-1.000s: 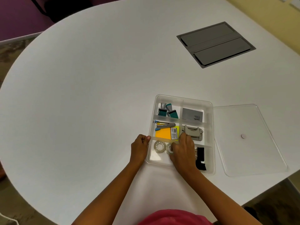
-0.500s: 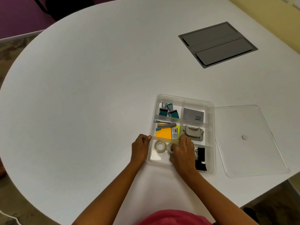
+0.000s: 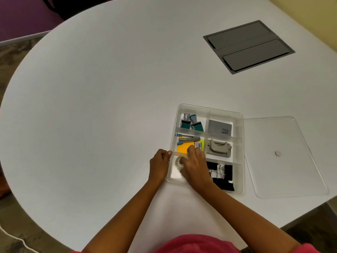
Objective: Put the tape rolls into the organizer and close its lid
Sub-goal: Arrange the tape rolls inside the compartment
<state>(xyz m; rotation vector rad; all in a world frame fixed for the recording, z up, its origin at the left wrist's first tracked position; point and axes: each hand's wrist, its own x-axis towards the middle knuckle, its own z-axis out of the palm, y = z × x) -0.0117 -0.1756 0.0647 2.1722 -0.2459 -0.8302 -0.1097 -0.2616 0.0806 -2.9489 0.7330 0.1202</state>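
Head view: white oval table [image 3: 91, 106], clear plastic organizer [image 3: 240, 143] near the person's edge, six compartments. Left hand [image 3: 159, 166] sits outside the organizer's left wall, fingers curled shut, thumb pressed on the rim, bracing it, holding nothing else. Right hand [image 3: 194, 167] is down inside the near-left compartment, fingers bent over the tape rolls; one clear tape roll [image 3: 178, 163] shows just left of the knuckles, lying flat on the compartment floor. A second roll is likely under the hand, hidden, cannot confirm. Whether the fingers pinch a roll or just rest on it, cannot tell.

Other compartments: teal binder clips [image 3: 191, 123] far-left, grey card box [image 3: 219, 128] far-right, stapler [image 3: 188, 139] and orange sticky notes [image 3: 183, 149] mid-left, grey hole punch [image 3: 218, 148] mid-right, black binder clips [image 3: 223, 177] near-right. Clear lid [image 3: 284, 161] lies flat on the table just right of the organizer, touching or nearly so. Grey cable hatch [image 3: 248, 46] far right, well apart.

Step, as I judge it: seating the tape in its compartment, placing part about done. Next calls for lifting the right hand clear, reaching right for the lid, squaring it over the rim and pressing it down; the left hand's brace should help stop sliding
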